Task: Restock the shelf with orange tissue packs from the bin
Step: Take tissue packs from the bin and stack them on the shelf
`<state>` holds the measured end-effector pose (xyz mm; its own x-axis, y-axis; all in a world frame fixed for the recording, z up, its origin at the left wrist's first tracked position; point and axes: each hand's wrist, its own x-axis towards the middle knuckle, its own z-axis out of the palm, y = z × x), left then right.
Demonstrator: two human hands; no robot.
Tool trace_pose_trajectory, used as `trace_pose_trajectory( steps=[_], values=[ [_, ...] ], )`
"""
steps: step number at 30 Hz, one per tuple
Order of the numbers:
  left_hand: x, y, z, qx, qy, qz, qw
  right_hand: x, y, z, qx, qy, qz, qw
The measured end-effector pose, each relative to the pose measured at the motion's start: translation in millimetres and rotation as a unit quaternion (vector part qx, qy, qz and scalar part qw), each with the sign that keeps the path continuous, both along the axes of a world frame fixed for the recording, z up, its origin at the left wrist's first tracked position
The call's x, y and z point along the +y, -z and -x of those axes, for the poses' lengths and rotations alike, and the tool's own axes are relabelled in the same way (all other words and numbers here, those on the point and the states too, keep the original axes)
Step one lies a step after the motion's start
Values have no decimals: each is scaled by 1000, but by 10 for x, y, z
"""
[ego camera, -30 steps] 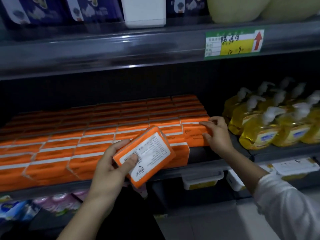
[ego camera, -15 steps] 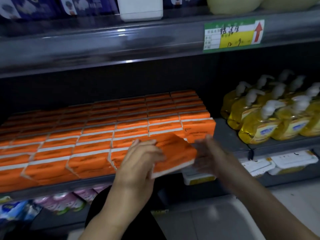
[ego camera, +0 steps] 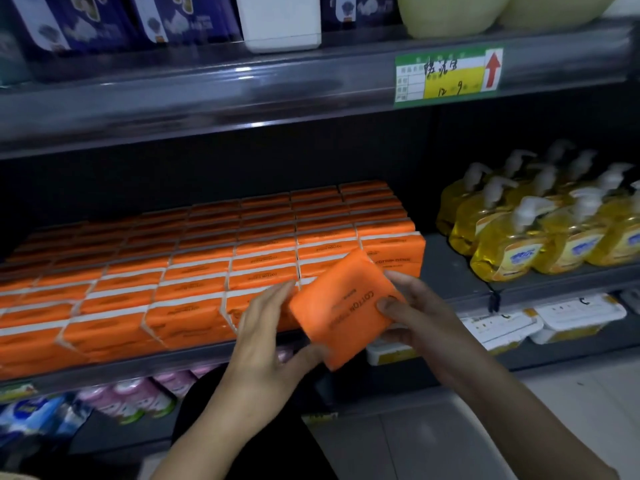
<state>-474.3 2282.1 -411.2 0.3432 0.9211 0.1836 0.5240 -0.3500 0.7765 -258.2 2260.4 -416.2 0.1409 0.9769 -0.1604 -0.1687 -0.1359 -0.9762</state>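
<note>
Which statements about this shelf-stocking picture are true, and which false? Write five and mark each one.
1. The left hand and right hand both hold one orange pack. True.
2. That pack already lies in the rows on the shelf. False: it is held tilted in front of them.
3. Yellow pump bottles stand to the right of the rows. True.
4. The red arrow on the price tag points down. False: it points up.
5. The right hand's thumb lies on the pack's printed face. True.
</note>
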Motion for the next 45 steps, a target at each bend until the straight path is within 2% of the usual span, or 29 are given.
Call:
trace_pose_trajectory(
  steps=[2, 6, 10, 12, 14, 16, 17, 18, 20, 21, 23, 25, 26, 28, 31, 37, 40, 43, 45],
  values=[
    [5, 9, -36, -10, 9, 39, 999, -35, -25, -19, -20, -7, -12, 1000],
    [-4, 21, -219, -88, 45, 116, 988, -98, -60, -3, -42, -44, -34, 998],
    [4, 31, -404, -158, 19, 128, 979, -121, -29, -43, -26, -24, -50, 998],
    [16, 34, -488, -195, -4, 135, 971, -140, 35, -76, -48, -23, -48, 997],
    [32, 26, -569, -196, -4, 147, 970, -157, 82, -119, -77, -14, -45, 996],
    [71, 59, -599, -137, 24, 123, 983, -144, 70, -232, -104, -2, -49, 993],
    [114, 105, -583, -76, 29, 82, 993, -123, 33, -327, -127, 2, -56, 990],
    [177, 159, -547, -1, 20, 16, 1000, -95, -20, -440, -159, 4, -67, 985],
    [332, 272, -451, 139, -12, -138, 981, -24, -128, -697, -264, 15, -80, 961],
    [403, 313, -411, 197, -20, -178, 964, 33, -164, -828, -350, 19, -81, 933],
    [506, 352, -357, 276, -36, -200, 939, 193, -174, -1025, -539, 4, -70, 839],
    [568, 354, -344, 318, -42, -215, 923, 402, -109, -1106, -646, -27, -70, 759],
    [588, 357, -347, 336, -43, -220, 915, 517, -61, -1100, -667, -44, -73, 740],
    [618, 357, -356, 366, -43, -214, 905, 742, 59, -1046, -681, -72, -77, 725],
    [651, 366, -361, 383, -51, -201, 900, 1010, 218, -916, -683, -96, -91, 719],
    [681, 396, -339, 364, -36, -172, 915, 1092, 444, -802, -699, 34, -182, 691],
    [682, 424, -328, 354, -26, -166, 920, 1041, 495, -804, -693, 43, -214, 687],
    [665, 407, -320, 357, -23, -164, 919, 1020, 462, -810, -697, 29, -193, 690],
    [638, 354, -316, 359, -17, -166, 918, 1007, 439, -817, -715, 11, -187, 674]
  ],
)
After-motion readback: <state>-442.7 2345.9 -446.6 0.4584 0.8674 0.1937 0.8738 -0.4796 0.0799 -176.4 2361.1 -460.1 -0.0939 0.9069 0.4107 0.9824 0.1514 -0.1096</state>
